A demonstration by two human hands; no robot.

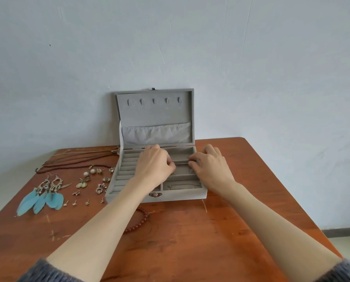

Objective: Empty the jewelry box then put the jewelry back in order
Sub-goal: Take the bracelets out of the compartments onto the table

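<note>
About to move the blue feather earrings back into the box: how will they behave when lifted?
The blue feather earrings probably weigh very little. The feathers look soft and would likely droop and swing below the metal hoops. They lie overlapping, so the dangles may tangle if one is lifted alone.

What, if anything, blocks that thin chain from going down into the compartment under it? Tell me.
Nothing visible does. Left hand and right hand pinch the thin chain just above an open compartment on the right side of the jewelry box; the lid stands upright behind, clear of it.
</note>
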